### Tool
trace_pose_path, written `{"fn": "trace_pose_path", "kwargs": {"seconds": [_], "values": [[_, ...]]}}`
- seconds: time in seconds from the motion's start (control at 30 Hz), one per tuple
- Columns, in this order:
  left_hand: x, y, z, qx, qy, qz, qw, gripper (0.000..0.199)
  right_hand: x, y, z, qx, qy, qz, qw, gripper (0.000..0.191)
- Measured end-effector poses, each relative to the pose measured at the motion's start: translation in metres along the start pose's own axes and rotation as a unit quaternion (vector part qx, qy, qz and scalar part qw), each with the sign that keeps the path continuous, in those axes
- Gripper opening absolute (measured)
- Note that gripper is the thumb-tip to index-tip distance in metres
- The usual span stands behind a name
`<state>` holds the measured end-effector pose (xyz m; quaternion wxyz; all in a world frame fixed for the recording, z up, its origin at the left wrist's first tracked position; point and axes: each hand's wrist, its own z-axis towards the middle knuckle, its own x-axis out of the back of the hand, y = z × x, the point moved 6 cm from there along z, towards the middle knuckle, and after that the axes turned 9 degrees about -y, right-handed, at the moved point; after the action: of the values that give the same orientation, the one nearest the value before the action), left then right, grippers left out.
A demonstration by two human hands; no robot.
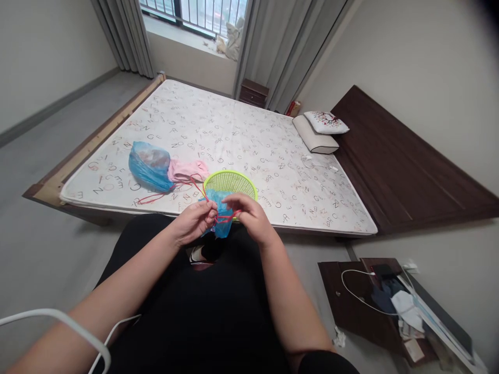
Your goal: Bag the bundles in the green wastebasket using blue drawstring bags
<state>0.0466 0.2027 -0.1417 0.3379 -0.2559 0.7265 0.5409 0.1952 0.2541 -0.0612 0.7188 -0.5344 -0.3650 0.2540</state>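
Observation:
My left hand (pixel 196 222) is closed in a pinch on a thin red string (pixel 225 219). The same string stretches across to my right hand (pixel 252 217), where thumb and fingers grip it. Behind and below the string hangs a small blue plastic bag (pixel 223 229), partly hidden by my fingers. A lime-green basket (pixel 240 175) sits at the mattress edge just beyond my hands. More red string trails left over the bed, near a pink cloth (pixel 187 170) and a larger, filled blue plastic bag (pixel 150 169).
The mattress (pixel 249 132) with printed letters lies before me. A pillow (pixel 312 136) and a cushion (pixel 326 122) rest against the dark headboard (pixel 397 166). At lower right stands a cluttered nightstand (pixel 335 291). A white cable (pixel 58 314) crosses near my left forearm.

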Motion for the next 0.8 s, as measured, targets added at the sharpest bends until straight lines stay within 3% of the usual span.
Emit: {"fn": "trace_pose_path", "kwargs": {"seconds": [0.07,0.13,0.23,0.4,0.57,0.8], "values": [[-0.005,0.003,-0.002,0.005,-0.025,0.047,0.999,0.032,0.005,0.000,0.006,0.009,0.047,-0.041,0.998,0.038],[-0.009,0.007,-0.003,0.004,-0.036,0.091,0.995,0.034,-0.003,0.007,0.013,-0.013,0.010,-0.052,0.999,0.035],[-0.010,0.010,-0.004,-0.005,-0.041,0.135,0.990,0.035,-0.020,0.025,0.016,-0.065,-0.071,0.012,0.995,0.031],[-0.010,0.010,-0.004,-0.021,-0.049,0.167,0.984,0.037,-0.028,0.033,0.010,-0.077,-0.101,0.104,0.986,0.023],[-0.010,0.013,-0.004,-0.038,-0.047,0.168,0.984,0.038,-0.025,0.030,0.009,-0.068,-0.092,0.136,0.984,0.027],[0.000,0.016,-0.007,-0.057,-0.015,0.237,0.970,0.041,-0.038,0.045,0.015,-0.078,-0.060,0.225,0.969,0.041]]}}
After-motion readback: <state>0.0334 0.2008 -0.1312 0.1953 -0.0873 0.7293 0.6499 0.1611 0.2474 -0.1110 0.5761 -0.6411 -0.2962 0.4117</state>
